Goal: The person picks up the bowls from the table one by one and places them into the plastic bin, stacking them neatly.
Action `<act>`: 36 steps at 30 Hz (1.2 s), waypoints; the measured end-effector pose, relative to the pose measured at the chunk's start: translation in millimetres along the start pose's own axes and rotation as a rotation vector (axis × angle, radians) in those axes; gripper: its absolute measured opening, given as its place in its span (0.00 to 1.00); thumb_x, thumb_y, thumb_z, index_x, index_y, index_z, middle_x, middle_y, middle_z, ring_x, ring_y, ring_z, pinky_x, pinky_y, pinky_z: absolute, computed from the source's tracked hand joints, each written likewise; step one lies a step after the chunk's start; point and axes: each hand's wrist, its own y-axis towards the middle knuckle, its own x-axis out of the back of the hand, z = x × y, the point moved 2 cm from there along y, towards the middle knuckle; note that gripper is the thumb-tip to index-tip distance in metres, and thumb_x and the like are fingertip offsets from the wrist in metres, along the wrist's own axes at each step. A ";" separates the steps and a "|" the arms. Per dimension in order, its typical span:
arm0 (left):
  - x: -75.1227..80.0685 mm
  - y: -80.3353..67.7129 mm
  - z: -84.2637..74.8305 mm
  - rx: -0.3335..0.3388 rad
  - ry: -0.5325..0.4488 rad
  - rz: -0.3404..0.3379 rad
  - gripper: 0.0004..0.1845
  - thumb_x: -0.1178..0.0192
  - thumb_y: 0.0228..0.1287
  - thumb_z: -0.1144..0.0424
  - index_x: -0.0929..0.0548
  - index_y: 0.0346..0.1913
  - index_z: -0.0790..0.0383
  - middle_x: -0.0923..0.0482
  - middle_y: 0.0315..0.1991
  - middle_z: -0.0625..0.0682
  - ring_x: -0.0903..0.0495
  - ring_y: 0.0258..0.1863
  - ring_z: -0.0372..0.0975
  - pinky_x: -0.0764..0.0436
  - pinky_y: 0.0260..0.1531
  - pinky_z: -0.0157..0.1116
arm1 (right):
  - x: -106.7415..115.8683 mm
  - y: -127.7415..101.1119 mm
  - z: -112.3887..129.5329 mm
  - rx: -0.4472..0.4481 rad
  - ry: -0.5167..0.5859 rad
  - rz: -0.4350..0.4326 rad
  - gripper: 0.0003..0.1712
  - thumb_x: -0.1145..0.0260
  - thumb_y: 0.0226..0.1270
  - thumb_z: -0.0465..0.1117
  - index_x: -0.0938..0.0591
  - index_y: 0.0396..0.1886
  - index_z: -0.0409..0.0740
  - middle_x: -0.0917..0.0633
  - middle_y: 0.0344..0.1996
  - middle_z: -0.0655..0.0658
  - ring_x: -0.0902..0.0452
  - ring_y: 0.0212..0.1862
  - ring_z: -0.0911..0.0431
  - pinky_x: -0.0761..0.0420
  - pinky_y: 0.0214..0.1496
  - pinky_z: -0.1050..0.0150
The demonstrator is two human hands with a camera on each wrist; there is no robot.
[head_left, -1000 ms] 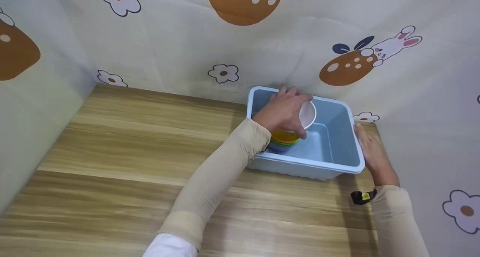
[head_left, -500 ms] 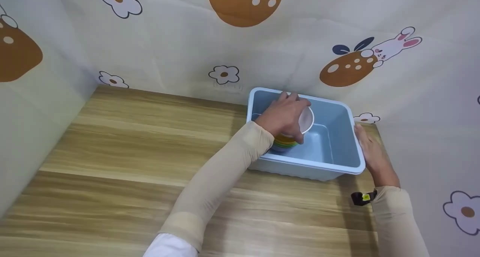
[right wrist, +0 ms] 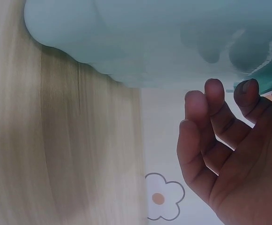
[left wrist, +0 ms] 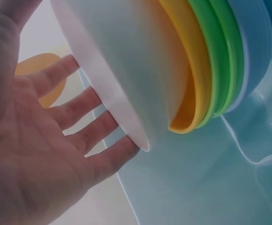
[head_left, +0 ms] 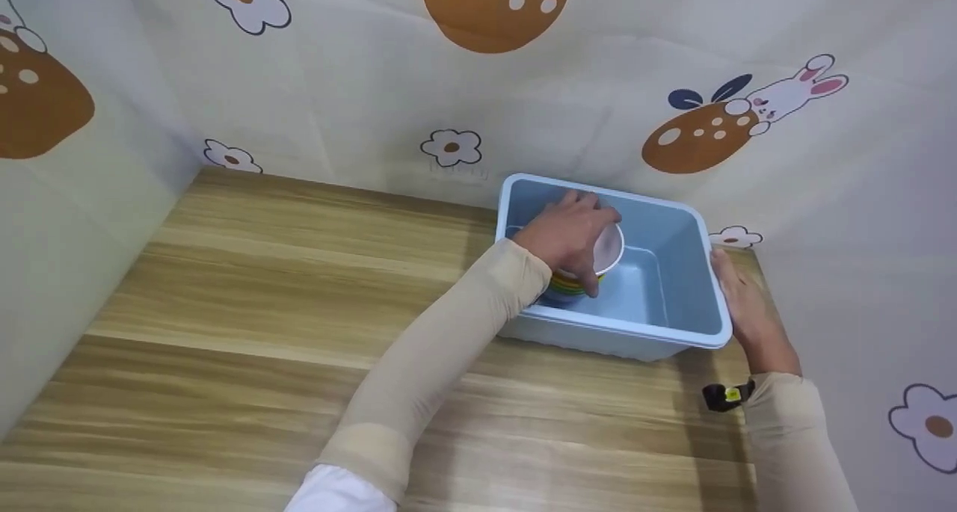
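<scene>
My left hand [head_left: 567, 232] grips a white bowl [head_left: 610, 249] by its rim, inside a light blue plastic bin [head_left: 635, 334]. The left wrist view shows the fingertips on the rim of that bowl, which is tilted and partly inside a yellow bowl [left wrist: 200, 70]. Nested with the yellow one are green bowls [left wrist: 231, 51] and a blue bowl [left wrist: 255, 47]; in the head view my hand hides most of this stack. My right hand [head_left: 748, 310] rests against the outside of the bin's right wall, fingers slightly bent, holding nothing.
The bin stands on a wood-grain table [head_left: 284, 310], close to the back wall cloth [head_left: 359, 86] printed with flowers and a rabbit. Another cloth wall [head_left: 860, 295] runs along the right side, close to my right forearm.
My left hand has moved slightly downward with the white bowl, bringing it closer into the stack. The right hand stays at the bin's side.
</scene>
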 end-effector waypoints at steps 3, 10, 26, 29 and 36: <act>-0.8 0.5 0.4 -0.019 0.023 0.008 0.54 0.17 0.40 0.45 0.32 0.74 0.45 0.32 0.69 0.50 0.37 0.66 0.44 0.27 0.70 0.49 | -0.4 -0.2 -0.6 -0.006 0.003 0.005 0.54 0.76 0.75 0.75 0.37 0.78 0.38 0.27 0.65 0.24 0.34 0.68 0.30 0.39 0.70 0.29; -2.5 -1.0 0.4 -0.006 0.038 0.019 0.54 0.16 0.40 0.46 0.31 0.74 0.45 0.31 0.69 0.49 0.37 0.67 0.45 0.28 0.70 0.50 | -0.8 2.1 -2.1 -0.029 -0.011 0.024 0.54 0.78 0.73 0.76 0.42 0.81 0.42 0.29 0.68 0.25 0.36 0.69 0.30 0.39 0.70 0.28; -3.1 -5.8 0.7 0.089 -0.007 0.074 0.58 0.16 0.41 0.48 0.37 0.78 0.44 0.38 0.75 0.50 0.43 0.71 0.46 0.35 0.76 0.51 | 0.6 4.8 -0.7 0.032 -0.008 -0.013 0.51 0.75 0.77 0.71 0.29 0.71 0.37 0.20 0.54 0.27 0.24 0.55 0.38 0.27 0.52 0.52; -2.7 -5.9 0.3 0.096 -0.013 0.078 0.59 0.16 0.41 0.49 0.38 0.78 0.42 0.41 0.76 0.50 0.43 0.71 0.46 0.35 0.76 0.50 | 1.0 5.5 -0.2 0.018 -0.004 0.002 0.51 0.75 0.77 0.71 0.26 0.66 0.35 0.19 0.52 0.28 0.24 0.53 0.39 0.28 0.50 0.55; -0.4 -6.6 -2.2 0.084 0.010 0.075 0.59 0.16 0.42 0.47 0.39 0.79 0.41 0.45 0.79 0.52 0.45 0.73 0.47 0.38 0.77 0.52 | 1.6 4.0 0.3 0.019 0.007 -0.010 0.50 0.74 0.77 0.72 0.27 0.68 0.38 0.19 0.50 0.29 0.24 0.53 0.39 0.28 0.52 0.52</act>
